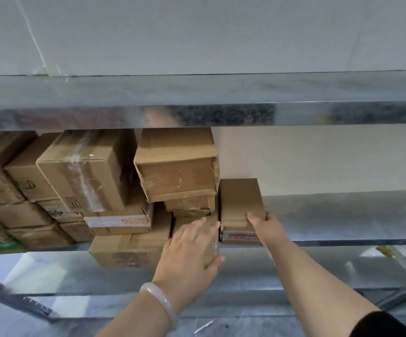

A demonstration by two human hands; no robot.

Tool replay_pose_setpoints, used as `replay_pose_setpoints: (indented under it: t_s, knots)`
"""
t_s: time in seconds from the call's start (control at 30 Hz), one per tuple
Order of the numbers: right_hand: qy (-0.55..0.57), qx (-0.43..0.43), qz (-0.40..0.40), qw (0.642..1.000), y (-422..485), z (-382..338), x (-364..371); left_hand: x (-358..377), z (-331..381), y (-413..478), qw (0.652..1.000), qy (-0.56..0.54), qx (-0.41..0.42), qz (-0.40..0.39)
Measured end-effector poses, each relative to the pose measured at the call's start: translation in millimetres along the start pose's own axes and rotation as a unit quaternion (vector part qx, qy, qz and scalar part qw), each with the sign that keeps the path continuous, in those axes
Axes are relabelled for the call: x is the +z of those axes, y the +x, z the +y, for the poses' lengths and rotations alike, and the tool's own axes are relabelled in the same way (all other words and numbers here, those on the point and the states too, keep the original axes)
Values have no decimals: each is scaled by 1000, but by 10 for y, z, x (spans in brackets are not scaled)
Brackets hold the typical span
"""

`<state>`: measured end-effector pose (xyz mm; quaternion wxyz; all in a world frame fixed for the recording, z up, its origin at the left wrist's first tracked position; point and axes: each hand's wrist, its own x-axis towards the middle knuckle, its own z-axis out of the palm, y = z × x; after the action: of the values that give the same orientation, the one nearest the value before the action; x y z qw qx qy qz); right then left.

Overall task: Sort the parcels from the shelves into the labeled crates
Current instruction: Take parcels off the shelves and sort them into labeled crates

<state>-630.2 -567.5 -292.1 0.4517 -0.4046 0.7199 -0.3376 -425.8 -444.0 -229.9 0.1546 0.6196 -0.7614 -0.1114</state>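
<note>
Brown cardboard parcels are stacked on a metal shelf [343,215]. My left hand [192,251], with a pale bangle on its wrist, grips a small parcel [211,229] at the shelf's front edge, fingers over its top and thumb under its front corner. My right hand [267,227] holds the rightmost parcel [241,200], thumb on its top and fingers round its right side; a red-printed label shows on its front. A larger taped parcel [177,166] sits tilted on the stack just above both. No crate is in view.
More parcels [80,171] fill the shelf's left half, one with a green face at the far left. The upper metal shelf [197,103] overhangs closely above. Right of my hands the shelf is bare metal against a white wall. A lower shelf [124,276] shows below.
</note>
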Motion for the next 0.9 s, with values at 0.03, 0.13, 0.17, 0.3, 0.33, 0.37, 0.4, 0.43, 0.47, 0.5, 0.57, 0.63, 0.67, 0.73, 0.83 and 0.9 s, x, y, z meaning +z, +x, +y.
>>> replay_pose_setpoints:
  t_s: [0.03, 0.13, 0.17, 0.3, 0.33, 0.37, 0.4, 0.43, 0.47, 0.5, 0.57, 0.63, 0.67, 0.73, 0.83, 0.9]
  knots:
    - [17, -1, 9, 1000, -26, 17, 2, 15, 0, 12, 1000, -13, 0, -6]
    - [40, -6, 45, 998, -217, 117, -89, 28, 44, 60, 998, -68, 3, -17]
    - [60, -17, 51, 997, -330, 173, -143, 29, 83, 81, 995, -95, 3, -20]
    - [131, -82, 54, 986, -946, 381, -435, 49, 339, 183, 980, -195, -1, -44]
    - [145, -96, 57, 983, -1099, 396, -509, 49, 410, 208, 974, -220, -8, -47]
    - [158, -111, 59, 979, -1240, 387, -576, 45, 482, 230, 967, -249, -19, -50]
    - [165, -128, 60, 976, -1365, 367, -639, 34, 555, 248, 958, -279, -30, -56]
    - [166, -145, 62, 973, -1483, 334, -692, 12, 635, 259, 947, -314, -37, -64]
    - [165, -161, 65, 971, -1583, 302, -741, -14, 715, 261, 933, -351, -40, -70]
    - [168, -175, 73, 967, -1672, 269, -789, -45, 793, 259, 919, -387, -40, -71]
    - [204, -182, 96, 957, -1801, 218, -898, -123, 925, 229, 893, -442, -43, -64]
    - [258, -163, 109, 946, -1861, 155, -1041, -208, 1013, 185, 872, -484, -34, -66]
    - [283, -148, 104, 942, -1883, 119, -1118, -243, 1046, 153, 858, -507, -25, -75]
    - [313, -120, 60, 940, -1947, 61, -1259, -315, 1118, 72, 830, -549, -13, -95]
    - [306, -133, 30, 942, -2156, 15, -1354, -426, 1205, -56, 828, -555, 6, -76]
    - [251, -175, 100, 947, -2355, -7, -1362, -532, 1236, -132, 856, -515, 17, -43]
